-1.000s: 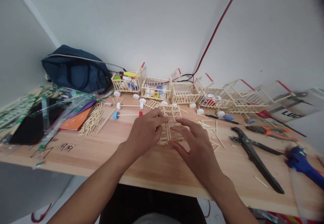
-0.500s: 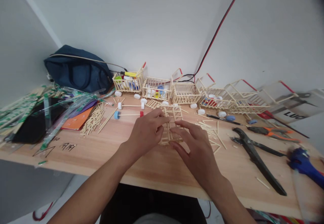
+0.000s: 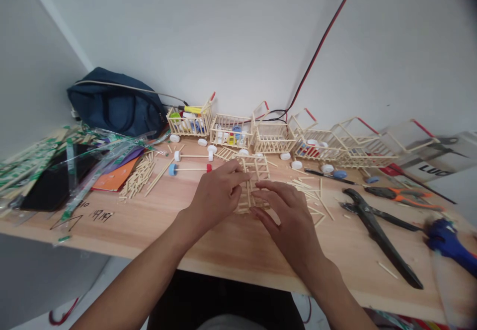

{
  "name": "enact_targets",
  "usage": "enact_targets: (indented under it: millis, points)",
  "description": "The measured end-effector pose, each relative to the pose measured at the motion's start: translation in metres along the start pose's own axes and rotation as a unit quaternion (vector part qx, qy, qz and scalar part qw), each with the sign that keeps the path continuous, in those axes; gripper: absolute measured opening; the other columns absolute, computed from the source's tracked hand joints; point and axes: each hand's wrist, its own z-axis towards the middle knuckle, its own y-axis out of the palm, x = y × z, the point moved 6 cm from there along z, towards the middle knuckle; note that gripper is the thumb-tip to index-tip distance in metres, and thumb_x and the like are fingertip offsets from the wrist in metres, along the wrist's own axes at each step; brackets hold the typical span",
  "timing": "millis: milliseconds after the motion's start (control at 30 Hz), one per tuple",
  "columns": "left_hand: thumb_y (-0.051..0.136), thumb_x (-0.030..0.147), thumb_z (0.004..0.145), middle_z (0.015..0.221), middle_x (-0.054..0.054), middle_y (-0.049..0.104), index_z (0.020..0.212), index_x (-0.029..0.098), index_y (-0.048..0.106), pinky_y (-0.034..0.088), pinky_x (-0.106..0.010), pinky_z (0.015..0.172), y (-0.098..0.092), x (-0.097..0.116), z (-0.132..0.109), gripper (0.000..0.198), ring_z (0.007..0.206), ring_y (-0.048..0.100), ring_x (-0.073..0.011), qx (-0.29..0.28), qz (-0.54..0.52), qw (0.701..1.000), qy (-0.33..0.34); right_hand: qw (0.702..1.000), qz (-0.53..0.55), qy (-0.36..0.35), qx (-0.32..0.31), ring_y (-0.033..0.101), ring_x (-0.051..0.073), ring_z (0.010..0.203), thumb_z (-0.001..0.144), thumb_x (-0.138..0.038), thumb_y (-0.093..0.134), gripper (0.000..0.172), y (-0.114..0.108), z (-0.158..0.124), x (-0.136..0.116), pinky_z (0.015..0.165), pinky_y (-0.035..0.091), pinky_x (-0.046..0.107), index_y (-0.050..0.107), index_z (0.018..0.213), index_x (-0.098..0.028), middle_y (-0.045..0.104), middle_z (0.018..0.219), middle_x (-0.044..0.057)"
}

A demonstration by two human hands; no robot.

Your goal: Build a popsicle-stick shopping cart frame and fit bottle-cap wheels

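A small frame of thin wooden sticks [image 3: 255, 178] lies flat on the wooden table [image 3: 238, 243], straight in front of me. My left hand [image 3: 216, 194] rests on its left side, fingers curled onto the sticks. My right hand [image 3: 291, 218] covers its right and near edge, with thumb and fingers bent and pressing on the sticks. The near part of the frame is hidden under both hands.
Several stick-built carts [image 3: 274, 136] line the wall. Two axles with bottle-cap wheels [image 3: 189, 169], a stick pile [image 3: 138, 176] and wrappers [image 3: 76, 163] lie left, before a blue bag [image 3: 115, 107]. Black pliers [image 3: 376, 230], orange pliers [image 3: 400, 194] and a blue tool [image 3: 450, 246] lie right.
My right hand has slid slightly left and closer onto the stick frame. The left hand has barely moved.
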Motion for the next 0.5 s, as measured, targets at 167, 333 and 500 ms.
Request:
enact_targets:
  millis: [167, 333, 500]
  points:
    - [0.042, 0.002, 0.074, 0.093, -0.003, 0.064, 0.101, 0.022, 0.071, 0.049, -0.027, 0.071, -0.0008, 0.0021, -0.001, 0.044, 0.083, 0.061, -0.015, -0.001, 0.005, 1.0, 0.0, 1.0, 0.004, -0.014, -0.009, 0.054, 0.025, 0.109, 0.088, -0.023, 0.061, 0.019, 0.0016, -0.0005, 0.0, 0.093, 0.04, 0.044, 0.062, 0.106, -0.024, 0.067, 0.113, 0.006]
    - [0.042, 0.002, 0.074, 0.093, -0.002, 0.064, 0.102, 0.023, 0.07, 0.049, -0.026, 0.071, -0.0002, 0.0018, -0.0015, 0.046, 0.083, 0.061, -0.0146, 0.002, 0.009, 1.0, 0.007, 1.0, 0.006, -0.018, -0.006, 0.054, 0.025, 0.109, 0.089, -0.024, 0.06, 0.017, 0.0021, -0.0015, 0.0005, 0.094, 0.039, 0.044, 0.064, 0.105, -0.025, 0.068, 0.111, 0.005]
    - [0.042, 0.002, 0.074, 0.093, -0.002, 0.064, 0.1, 0.022, 0.07, 0.049, -0.025, 0.07, 0.0002, 0.0007, -0.0007, 0.043, 0.083, 0.061, -0.0139, -0.001, 0.017, 1.0, 0.002, 1.0, 0.0, -0.024, -0.01, 0.055, 0.024, 0.108, 0.09, -0.025, 0.059, 0.018, 0.0032, -0.002, 0.0007, 0.094, 0.039, 0.044, 0.065, 0.107, -0.025, 0.068, 0.109, 0.004]
